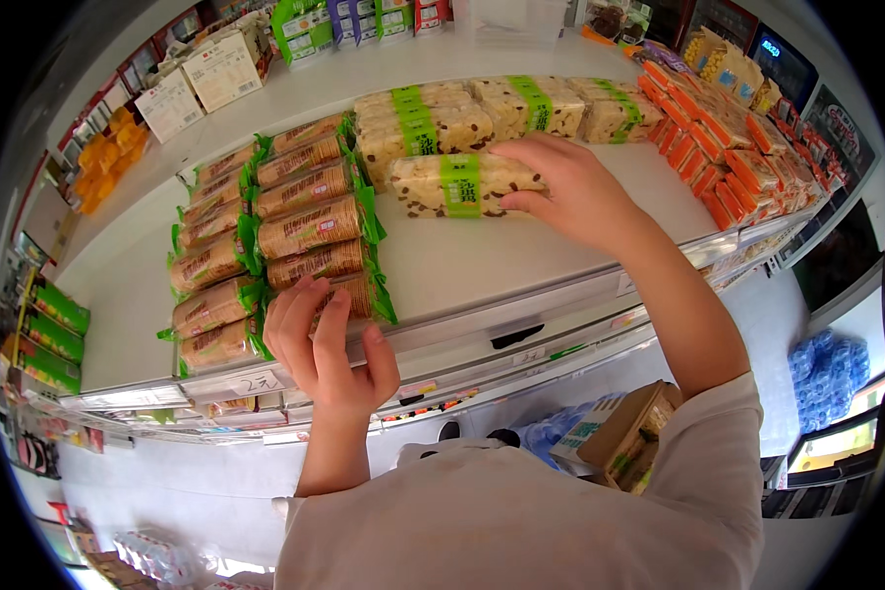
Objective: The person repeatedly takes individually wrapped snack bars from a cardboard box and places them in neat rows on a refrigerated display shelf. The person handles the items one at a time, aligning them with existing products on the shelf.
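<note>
My right hand (568,188) is closed around the right end of a clear-wrapped sachima block with a green band (461,186). The block lies lengthwise on the white shelf, in front of a row of similar sachima packs (527,107). My left hand (332,343) rests with bent, spread fingers at the front of several rolled biscuit packs with green ends (310,225). Its fingertips touch or hover over the frontmost pack; which of these cannot be told. The biscuit packs lie in two columns on the shelf's left part.
Orange-wrapped snack packs (745,155) are piled at the right. White boxes (225,70) and green pouches (302,29) stand on the higher ledge behind. A transparent shelf lip (487,313) runs along the front. An open cardboard box (627,442) is below, near my body.
</note>
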{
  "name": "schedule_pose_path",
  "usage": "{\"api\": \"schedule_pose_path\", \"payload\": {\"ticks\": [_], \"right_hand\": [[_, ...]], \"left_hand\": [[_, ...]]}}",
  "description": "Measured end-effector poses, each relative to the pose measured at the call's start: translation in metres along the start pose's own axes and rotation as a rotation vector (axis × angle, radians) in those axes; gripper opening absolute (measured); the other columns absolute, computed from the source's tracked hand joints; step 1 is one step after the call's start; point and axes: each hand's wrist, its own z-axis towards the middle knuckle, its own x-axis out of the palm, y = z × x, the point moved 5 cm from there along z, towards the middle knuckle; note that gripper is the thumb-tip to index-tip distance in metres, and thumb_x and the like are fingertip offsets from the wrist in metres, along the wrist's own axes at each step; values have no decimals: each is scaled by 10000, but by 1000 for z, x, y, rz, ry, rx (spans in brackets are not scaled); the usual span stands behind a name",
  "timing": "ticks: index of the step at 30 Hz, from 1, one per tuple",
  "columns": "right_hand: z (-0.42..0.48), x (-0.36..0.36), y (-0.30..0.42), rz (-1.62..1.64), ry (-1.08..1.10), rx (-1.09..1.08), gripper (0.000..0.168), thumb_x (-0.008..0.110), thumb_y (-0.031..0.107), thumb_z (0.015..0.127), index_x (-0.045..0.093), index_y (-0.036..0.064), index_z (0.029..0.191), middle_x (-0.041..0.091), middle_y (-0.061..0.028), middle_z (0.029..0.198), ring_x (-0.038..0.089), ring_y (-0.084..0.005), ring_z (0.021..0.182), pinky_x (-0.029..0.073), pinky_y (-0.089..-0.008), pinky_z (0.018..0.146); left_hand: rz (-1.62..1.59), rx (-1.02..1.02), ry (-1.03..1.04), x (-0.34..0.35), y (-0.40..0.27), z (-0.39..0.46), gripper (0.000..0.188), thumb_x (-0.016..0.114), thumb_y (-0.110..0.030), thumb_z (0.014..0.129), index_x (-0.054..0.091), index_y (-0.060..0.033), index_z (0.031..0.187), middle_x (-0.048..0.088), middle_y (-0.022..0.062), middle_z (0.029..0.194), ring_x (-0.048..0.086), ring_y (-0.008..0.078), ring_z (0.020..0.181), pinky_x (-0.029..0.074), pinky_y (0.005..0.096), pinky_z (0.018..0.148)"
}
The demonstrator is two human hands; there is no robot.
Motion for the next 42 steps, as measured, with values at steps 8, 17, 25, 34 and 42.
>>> {"api": "schedule_pose_path", "payload": {"ticks": [8, 17, 25, 34, 42], "right_hand": [[56, 27, 3, -271, -46, -231, 434, 854, 242, 862, 748, 97, 1257, 691, -65, 1118, 663, -287, 1099, 557, -417, 943], [68, 50, -4, -189, -2, -234, 419, 831, 211, 875, 739, 62, 1256, 682, -78, 1339, 635, -307, 1252, 524, -445, 1048], [22, 8, 25, -257, -71, -150, 544, 810, 186, 892, 663, 58, 1400, 587, -140, 1516, 549, -374, 1406, 449, -533, 1156], [-206, -69, 40, -61, -373, 427, 316, 752, -19, 841, 753, 31, 1153, 697, -158, 1340, 658, -396, 1257, 544, -476, 1050], [-440, -62, 77, -289, -469, 1175, 177, 723, 1, 906, 736, -5, 1082, 730, -200, 1221, 697, -415, 1130, 556, -461, 984]], "left_hand": [[195, -22, 89, 8, -5, 7, 372, 643, -296, 943, 709, -34, 1199, 663, 186, 1278, 632, 394, 1145, 454, 535, 1002], [269, -8, 188, 10, -7, 9, 414, 631, -364, 974, 699, -41, 1224, 660, 188, 1299, 636, 390, 1168, 440, 543, 1012], [9, 6, 77, 13, -23, -1, 320, 617, -285, 955, 681, -60, 1174, 654, 171, 1245, 639, 385, 1166, 395, 602, 1109], [-447, 71, 88, 56, -84, -31, 238, 630, -193, 870, 694, -49, 1048, 664, 188, 1188, 686, 405, 1099, 382, 640, 1182], [-1146, 69, 371, 109, -200, -69, 258, 674, -39, 813, 705, 13, 1064, 667, 199, 1136, 698, 397, 1064, 597, 519, 954]]}}
